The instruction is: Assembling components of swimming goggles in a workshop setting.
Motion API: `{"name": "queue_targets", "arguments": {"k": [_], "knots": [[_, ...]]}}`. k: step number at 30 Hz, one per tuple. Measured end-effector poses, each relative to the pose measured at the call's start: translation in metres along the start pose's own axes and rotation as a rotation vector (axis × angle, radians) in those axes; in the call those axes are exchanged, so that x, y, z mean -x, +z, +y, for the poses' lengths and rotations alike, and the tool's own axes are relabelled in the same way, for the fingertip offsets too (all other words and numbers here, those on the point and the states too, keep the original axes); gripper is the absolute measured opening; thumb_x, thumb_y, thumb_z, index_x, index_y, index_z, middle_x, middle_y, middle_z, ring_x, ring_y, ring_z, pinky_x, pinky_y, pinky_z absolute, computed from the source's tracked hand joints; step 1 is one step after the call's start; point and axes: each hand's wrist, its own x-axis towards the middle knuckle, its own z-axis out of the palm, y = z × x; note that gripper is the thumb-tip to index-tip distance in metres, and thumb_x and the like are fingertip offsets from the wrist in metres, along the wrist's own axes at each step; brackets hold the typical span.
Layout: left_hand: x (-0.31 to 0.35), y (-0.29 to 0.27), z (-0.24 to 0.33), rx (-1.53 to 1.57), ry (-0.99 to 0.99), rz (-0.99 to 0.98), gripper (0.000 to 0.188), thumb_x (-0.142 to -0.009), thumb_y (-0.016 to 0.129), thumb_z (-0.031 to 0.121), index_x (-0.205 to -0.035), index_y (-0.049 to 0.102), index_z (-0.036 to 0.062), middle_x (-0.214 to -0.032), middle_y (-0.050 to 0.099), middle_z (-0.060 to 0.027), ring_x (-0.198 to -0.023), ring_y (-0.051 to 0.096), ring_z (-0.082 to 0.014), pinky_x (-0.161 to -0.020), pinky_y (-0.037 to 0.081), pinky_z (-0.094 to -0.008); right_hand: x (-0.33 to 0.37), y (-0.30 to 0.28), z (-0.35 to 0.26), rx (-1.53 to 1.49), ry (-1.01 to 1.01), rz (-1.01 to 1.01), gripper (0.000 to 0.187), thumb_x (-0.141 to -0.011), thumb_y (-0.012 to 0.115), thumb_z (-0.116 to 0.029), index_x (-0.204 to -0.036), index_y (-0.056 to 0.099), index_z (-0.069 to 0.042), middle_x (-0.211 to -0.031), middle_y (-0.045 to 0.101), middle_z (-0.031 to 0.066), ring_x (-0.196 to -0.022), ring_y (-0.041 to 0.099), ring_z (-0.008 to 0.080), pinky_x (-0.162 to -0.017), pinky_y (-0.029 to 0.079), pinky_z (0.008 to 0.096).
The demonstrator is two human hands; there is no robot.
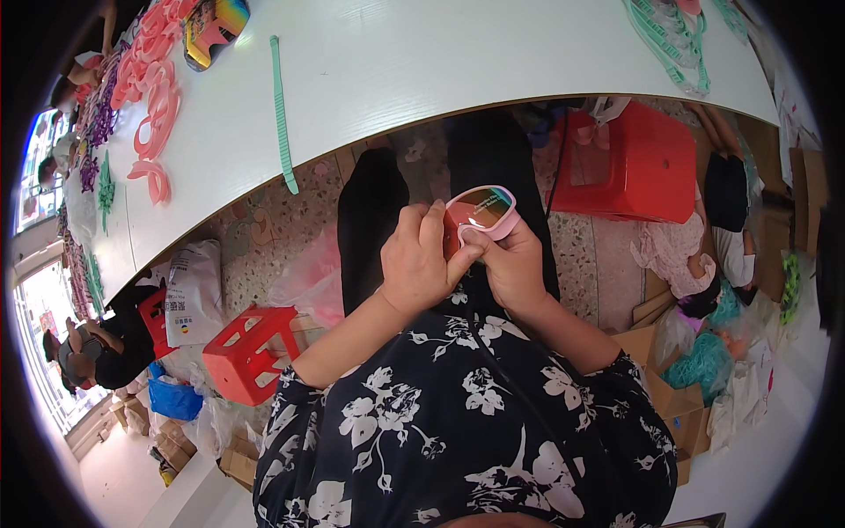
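Above my lap, both hands hold pink-framed goggles with a shiny, orange-to-green mirrored lens. My left hand is closed on the left side, its fingers curled over the edge and its thumb near the lower rim. Gripping the lower right side is my right hand, with its thumb pressed on the pink frame. My fingers hide part of the goggles. On the white table ahead lies a green ribbed strap, apart from my hands.
Pink rubbery goggle parts heap at the table's left, near a colourful package. Green straps lie far right. Red stools stand at right and left. Plastic bags and cardboard boxes crowd the floor. Other people sit at both sides.
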Motion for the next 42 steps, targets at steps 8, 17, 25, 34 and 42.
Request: {"name": "queue_targets", "arguments": {"k": [8,17,25,34,42], "knots": [[-0.002,0.001,0.002,0.012,-0.016,0.011,0.058,-0.082,0.072,0.033,-0.121,0.056,-0.0056,-0.101,0.058,-0.0179,-0.079,0.065,-0.029,-0.059,0.055,-0.0357,0.002,0.004,-0.002,0.086,-0.068,0.045,0.028,-0.093,0.067,-0.002,-0.119,0.058,0.001,-0.112,0.068,0.0087,-0.099,0.066,0.0127,-0.085,0.055,0.0267],[-0.003,0.005,0.005,0.073,-0.05,-0.035,0.062,-0.082,0.072,0.038,-0.122,0.054,-0.0052,-0.102,0.057,-0.0175,-0.079,0.064,-0.0299,-0.06,0.055,-0.037,0.0,0.011,0.004,0.085,-0.171,0.092,0.025,-0.094,0.066,-0.003,-0.117,0.058,0.0,-0.112,0.067,0.0077,-0.1,0.065,0.0122,-0.086,0.054,0.0266],[-0.006,0.001,-0.001,-0.037,0.014,-0.085,0.066,-0.079,0.075,0.044,-0.123,0.056,-0.0021,-0.103,0.058,-0.016,-0.079,0.065,-0.0298,-0.061,0.055,-0.0374,-0.011,0.001,0.0,-0.175,0.229,0.119,0.031,-0.095,0.067,-0.015,-0.12,0.058,0.001,-0.11,0.067,0.0078,-0.097,0.065,0.0134,-0.084,0.053,0.0272],[-0.019,-0.017,-0.02,0.166,0.094,-0.097,0.043,-0.081,0.075,0.031,-0.111,0.06,0.0026,-0.095,0.06,-0.0118,-0.071,0.065,-0.0267,-0.057,0.053,-0.0351,-0.014,-0.04,-0.074,0.915,-0.213,-0.287,0.047,-0.074,0.087,-0.026,-0.109,0.065,-0.002,-0.107,0.062,0.0087,-0.093,0.061,0.0147,-0.072,0.05,0.0282],[-0.019,-0.02,-0.015,0.223,0.142,-0.181,0.042,-0.082,0.074,0.031,-0.109,0.059,0.0022,-0.095,0.06,-0.0117,-0.068,0.065,-0.0267,-0.057,0.053,-0.035,-0.041,-0.034,-0.073,0.962,-0.341,-0.564,0.051,-0.07,0.087,-0.026,-0.109,0.067,0.0,-0.096,0.059,0.0118,-0.086,0.061,0.0244,-0.072,0.05,0.0319]]}}
